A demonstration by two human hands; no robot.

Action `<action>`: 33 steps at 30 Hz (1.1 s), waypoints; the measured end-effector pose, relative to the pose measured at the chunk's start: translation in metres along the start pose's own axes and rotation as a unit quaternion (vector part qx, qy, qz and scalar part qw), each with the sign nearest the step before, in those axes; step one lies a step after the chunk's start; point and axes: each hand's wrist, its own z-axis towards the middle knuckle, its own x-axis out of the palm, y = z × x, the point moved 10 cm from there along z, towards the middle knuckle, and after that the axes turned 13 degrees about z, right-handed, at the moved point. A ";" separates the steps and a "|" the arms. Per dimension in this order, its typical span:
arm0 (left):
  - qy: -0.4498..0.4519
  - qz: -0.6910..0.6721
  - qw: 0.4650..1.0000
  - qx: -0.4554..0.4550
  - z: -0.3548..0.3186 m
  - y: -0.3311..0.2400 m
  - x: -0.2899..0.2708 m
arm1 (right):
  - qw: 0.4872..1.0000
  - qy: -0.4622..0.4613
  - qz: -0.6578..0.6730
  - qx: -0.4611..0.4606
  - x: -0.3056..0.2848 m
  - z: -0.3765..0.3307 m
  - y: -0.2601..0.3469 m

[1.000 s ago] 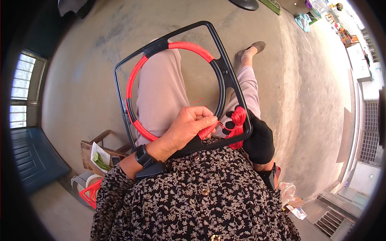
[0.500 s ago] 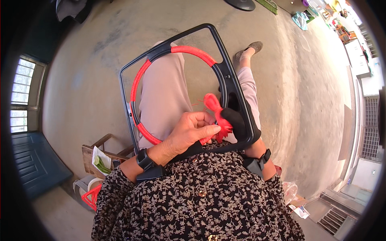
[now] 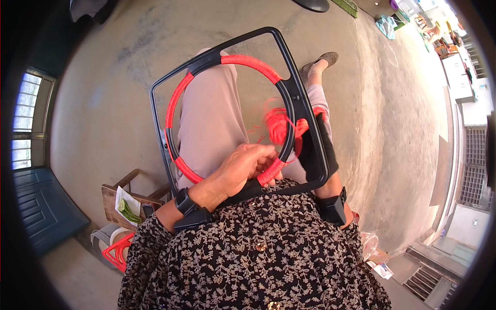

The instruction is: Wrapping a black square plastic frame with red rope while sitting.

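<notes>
A black frame [image 3: 178,74] with a round ring inside leans over my lap. Red cord [image 3: 251,63] is wound tightly around several stretches of the ring, with bare black between them. My left hand [image 3: 247,164] is closed around the ring's lower right part, by a wound red stretch [image 3: 272,172]. In a black glove, my right hand [image 3: 311,157] is behind the frame's right side, its fingers partly hidden. It grips a loose bundle of red cord [image 3: 277,125], blurred by motion, which passes across the ring's right side. Some red shows above the glove too.
My legs in pale trousers [image 3: 209,113] are under and beside the frame. At lower left stand a wooden stool [image 3: 116,204] with green vegetables [image 3: 128,209] on paper and a red plastic basket [image 3: 118,253]. A green broom head [image 3: 345,7] lies far off on the concrete floor [image 3: 129,103].
My gloved right hand has moved up and right, behind the frame's side. The red bundle has shifted up and loosened into blur. My left fingers have moved from the red cord onto the ring.
</notes>
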 end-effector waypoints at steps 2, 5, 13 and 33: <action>0.041 0.044 0.998 0.004 -0.002 -0.003 0.006 | 0.992 -0.027 0.126 -0.002 0.012 0.003 0.002; 0.045 0.039 0.998 -0.001 -0.001 -0.006 0.011 | 0.998 -0.003 0.047 -0.030 0.033 -0.032 0.032; -0.002 0.062 0.998 0.000 0.002 -0.010 0.002 | 0.964 -0.200 -0.164 0.063 -0.029 -0.123 -0.001; -0.024 0.068 0.994 0.077 -0.001 -0.023 0.000 | 0.962 -0.140 -0.236 0.004 -0.020 -0.083 0.051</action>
